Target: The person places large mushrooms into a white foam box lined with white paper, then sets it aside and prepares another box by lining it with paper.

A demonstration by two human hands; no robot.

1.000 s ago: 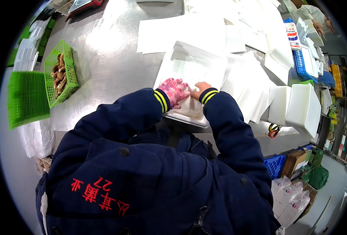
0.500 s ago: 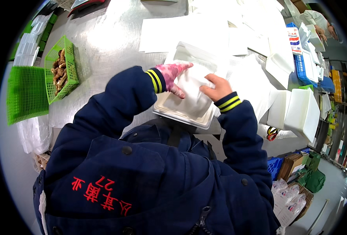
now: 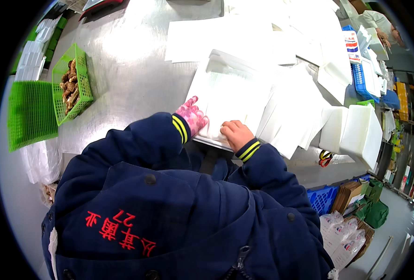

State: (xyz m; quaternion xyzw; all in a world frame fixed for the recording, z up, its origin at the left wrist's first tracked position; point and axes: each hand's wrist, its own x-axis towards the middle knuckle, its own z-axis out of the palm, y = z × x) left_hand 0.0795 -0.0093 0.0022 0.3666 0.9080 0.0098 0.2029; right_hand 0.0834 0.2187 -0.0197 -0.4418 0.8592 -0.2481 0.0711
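Note:
In front of me at the table's near edge lies a shallow white tray point(image 3: 212, 141) with a raised rim. A thin white sheet point(image 3: 228, 95) lies spread inside it. My left hand point(image 3: 192, 115), in a pink patterned glove, rests at the tray's near left side with its fingers apart. Over the near right part my bare right hand point(image 3: 237, 135) has its fingers bent together on the sheet's near edge. Its fingertips are partly hidden.
Loose white sheets point(image 3: 291, 112) cover the table right of the tray. A green basket point(image 3: 86, 91) of brown mushroom-like pieces point(image 3: 70, 87) stands left, beside stacked green baskets point(image 3: 32, 114). White foam boxes point(image 3: 362, 133) and scissors point(image 3: 325, 158) lie right. Another person's hands point(image 3: 389, 37) show far right.
Both hands have come nearer to my body, the left also going left and the right left. The sheet, bunched and lifted before, now lies flatter in the tray.

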